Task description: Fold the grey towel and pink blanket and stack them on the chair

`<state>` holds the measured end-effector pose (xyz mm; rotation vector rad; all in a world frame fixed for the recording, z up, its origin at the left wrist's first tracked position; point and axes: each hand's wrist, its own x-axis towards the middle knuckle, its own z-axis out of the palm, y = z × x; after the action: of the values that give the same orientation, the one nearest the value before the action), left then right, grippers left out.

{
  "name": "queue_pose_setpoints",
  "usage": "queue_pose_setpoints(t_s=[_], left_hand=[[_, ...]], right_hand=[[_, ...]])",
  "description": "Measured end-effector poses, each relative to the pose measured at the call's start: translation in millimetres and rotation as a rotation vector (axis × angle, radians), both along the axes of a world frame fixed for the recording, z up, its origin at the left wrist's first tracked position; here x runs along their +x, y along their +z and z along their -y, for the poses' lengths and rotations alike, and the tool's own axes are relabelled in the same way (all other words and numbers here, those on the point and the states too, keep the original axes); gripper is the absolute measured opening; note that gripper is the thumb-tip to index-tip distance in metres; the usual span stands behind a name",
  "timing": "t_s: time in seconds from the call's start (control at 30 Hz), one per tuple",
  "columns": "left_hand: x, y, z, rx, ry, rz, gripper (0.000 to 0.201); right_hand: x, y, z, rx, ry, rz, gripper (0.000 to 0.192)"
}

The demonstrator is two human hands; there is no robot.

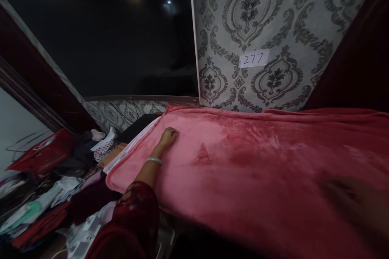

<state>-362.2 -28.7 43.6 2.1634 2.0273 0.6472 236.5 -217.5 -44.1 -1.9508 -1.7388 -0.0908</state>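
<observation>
While the left hand sits on the blanket near its far left corner, its fingers are curled into a loose fist; can't tell if any cloth is pinched in it. Right hand is motion-blurred, over the blanket's near right part; can't tell if it's grasping or released, or if it touches.

Left wrist has a bracelet, forearm comes out of a dark red sleeve crossing the near left edge.

Blanket is pink-red, spread wide, darker patches mid-surface, wrinkles toward the right. Far edge runs along the wall, folded over at far right. White layer shows along the left edge. What carries it is mostly covered; black surface sticks out past the far left corner.

Off the left edge: cardboard, dotted cloth, red bag, then a clothes pile nearer.

Behind the far edge: patterned wallpaper, TV above the left half, screen dark, paper "277" label right of it.
</observation>
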Motion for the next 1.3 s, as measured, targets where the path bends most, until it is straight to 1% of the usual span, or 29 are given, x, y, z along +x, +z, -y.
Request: queue_pose_setpoints(t_s=[0.07, 0.13, 0.2, 0.3, 0.33, 0.4, 0.5, 0.6, 0.7, 0.83, 0.9, 0.97, 1.1, 1.2, 1.3], left_hand=[[2.9, -5.0, -17.9, -0.006, -0.051, 0.028, 0.026], [2.2, -8.7, -31.5, -0.030, -0.114, 0.053, 0.020], [-0.6, -12.0, -41.7, -0.061, -0.176, 0.078, 0.015], [-6.7, -16.5, -51.7, -0.087, -0.232, 0.109, 0.012], [-8.7, -18.0, -53.8, -0.088, -0.240, 0.115, 0.012], [-12.2, -21.6, -56.5, -0.082, -0.246, 0.119, 0.011], [-14.4, -28.5, -57.1, -0.058, -0.237, 0.116, 0.005], [-13.2, -34.2, -55.3, -0.024, -0.223, 0.120, 0.006], [-10.0, -33.5, -52.4, 0.022, -0.224, 0.133, 0.008], [-4.3, -24.1, -46.5, 0.121, -0.240, 0.181, 0.010], [-1.0, -19.1, -42.8, 0.179, -0.260, 0.241, 0.012], [2.5, -14.8, -39.8, 0.221, -0.254, 0.272, 0.014], [10.1, -7.2, -39.1, 0.309, -0.164, 0.194, 0.012], [14.7, -0.4, -40.7, 0.365, -0.118, 0.115, 0.010], [16.3, 6.3, -40.9, 0.368, -0.066, 0.031, 0.010]], right_hand=[[-13.7, 10.7, -27.3, -0.007, 0.053, -0.168, 0.075], [-28.4, 23.9, -56.4, -0.018, 0.108, -0.299, 0.077], [-41.9, 36.2, -85.2, -0.033, 0.157, -0.348, 0.077], [-58.5, 46.2, -125.1, -0.104, 0.277, -0.406, 0.066], [-63.5, 46.0, -137.0, -0.127, 0.322, -0.430, 0.061], [-72.9, 39.8, -157.6, -0.135, 0.401, -0.488, 0.055], [-83.9, 19.6, -177.6, -0.081, 0.469, -0.502, 0.051], [-86.9, -0.1, -183.6, -0.032, 0.471, -0.417, 0.044], [-84.8, -6.9, -181.1, -0.002, 0.463, -0.370, 0.040], [-87.9, -0.6, -173.1, 0.073, 0.484, -0.303, 0.040], [-93.6, 3.4, -168.3, 0.114, 0.505, -0.236, 0.042], [-100.4, 6.0, -163.8, 0.132, 0.543, -0.163, 0.046], [-110.3, 8.4, -158.9, 0.125, 0.608, -0.069, 0.051], [-112.3, 9.1, -159.1, 0.135, 0.589, -0.059, 0.053], [-113.8, 10.0, -159.9, 0.153, 0.572, -0.047, 0.057]])
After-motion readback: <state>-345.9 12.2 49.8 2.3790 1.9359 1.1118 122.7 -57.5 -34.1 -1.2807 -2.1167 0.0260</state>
